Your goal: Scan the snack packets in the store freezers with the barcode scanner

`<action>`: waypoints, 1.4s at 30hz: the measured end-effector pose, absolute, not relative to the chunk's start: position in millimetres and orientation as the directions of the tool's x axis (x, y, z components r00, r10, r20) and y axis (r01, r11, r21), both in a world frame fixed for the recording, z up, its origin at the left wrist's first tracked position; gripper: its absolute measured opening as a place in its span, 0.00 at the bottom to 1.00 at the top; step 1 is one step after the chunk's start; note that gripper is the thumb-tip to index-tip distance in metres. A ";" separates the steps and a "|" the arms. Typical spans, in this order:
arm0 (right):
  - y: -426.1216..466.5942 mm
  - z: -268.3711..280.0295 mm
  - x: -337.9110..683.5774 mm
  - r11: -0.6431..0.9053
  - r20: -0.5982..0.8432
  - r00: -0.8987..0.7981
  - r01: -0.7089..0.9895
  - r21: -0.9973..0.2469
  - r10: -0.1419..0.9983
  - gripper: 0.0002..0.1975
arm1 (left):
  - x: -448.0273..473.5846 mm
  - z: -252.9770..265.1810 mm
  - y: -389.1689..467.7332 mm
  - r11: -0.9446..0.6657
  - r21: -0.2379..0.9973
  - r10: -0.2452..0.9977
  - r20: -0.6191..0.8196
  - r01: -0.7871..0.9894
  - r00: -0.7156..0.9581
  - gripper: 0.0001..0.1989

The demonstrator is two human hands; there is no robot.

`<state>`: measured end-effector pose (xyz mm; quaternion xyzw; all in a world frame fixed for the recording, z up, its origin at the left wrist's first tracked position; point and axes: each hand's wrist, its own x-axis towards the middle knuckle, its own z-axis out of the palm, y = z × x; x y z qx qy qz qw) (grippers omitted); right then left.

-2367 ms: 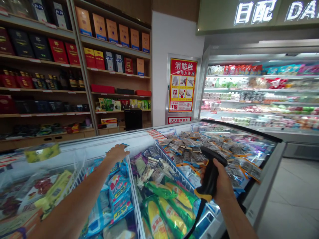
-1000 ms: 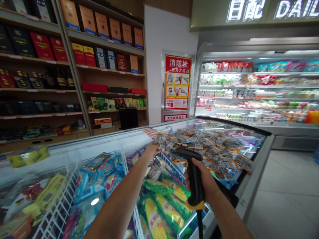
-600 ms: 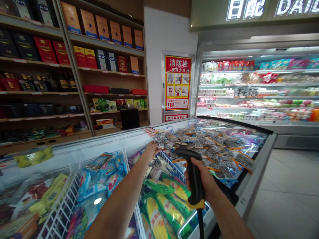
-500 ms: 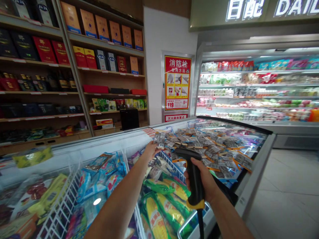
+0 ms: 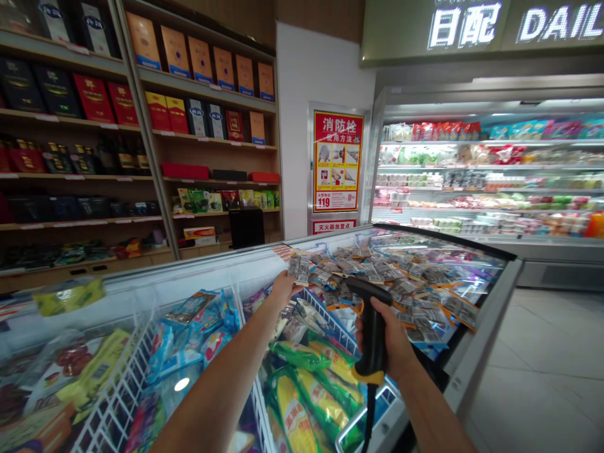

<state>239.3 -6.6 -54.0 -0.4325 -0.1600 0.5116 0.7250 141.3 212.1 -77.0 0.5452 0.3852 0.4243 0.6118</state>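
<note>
Above the open chest freezer (image 5: pixel 491 321), the left hand (image 5: pixel 284 288) pinches the lower edge of a small grey, printed packet (image 5: pixel 299 267), which is raised at the left edge of a heap of similar orange-edged packets (image 5: pixel 408 277). The right hand (image 5: pixel 394 343) is wrapped around the upright handle of a black-and-yellow barcode scanner (image 5: pixel 374 336); the scanner's head points leftward, near the packet but apart from it, and a dark cable (image 5: pixel 370 409) hangs from the handle's base. Below the hands lie green-and-yellow bags of corn (image 5: pixel 293 406), with a white wire divider (image 5: pixel 262 409) between them and blue bags (image 5: pixel 182 352) on the left.
</note>
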 end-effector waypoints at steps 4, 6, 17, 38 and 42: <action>-8.0 -54.3 241.5 0.167 -0.165 0.442 -0.620 -0.767 0.882 0.12 | 102.9 -63.3 212.4 -0.013 0.991 0.970 -0.020 0.134 0.243 0.06; -9.3 -52.4 242.1 0.174 -0.154 0.451 -0.604 -0.778 0.879 0.11 | 77.1 -56.3 216.0 -0.089 0.938 0.983 0.028 0.336 0.183 0.06; -23.1 -46.0 265.9 0.177 -0.140 0.503 -0.530 -0.829 0.853 0.11 | 2.5 -65.0 220.3 -0.101 0.343 0.982 0.184 0.934 0.038 0.17; -28.9 -45.8 283.8 0.192 -0.168 0.572 -0.515 -0.835 0.803 0.11 | 133.0 -51.6 195.8 -0.309 0.464 0.914 0.385 0.830 0.125 0.20; -30.7 -48.7 286.1 0.205 -0.170 0.580 -0.524 -0.827 0.797 0.11 | 188.1 -55.3 183.4 -0.333 0.675 0.941 0.188 0.659 0.283 0.25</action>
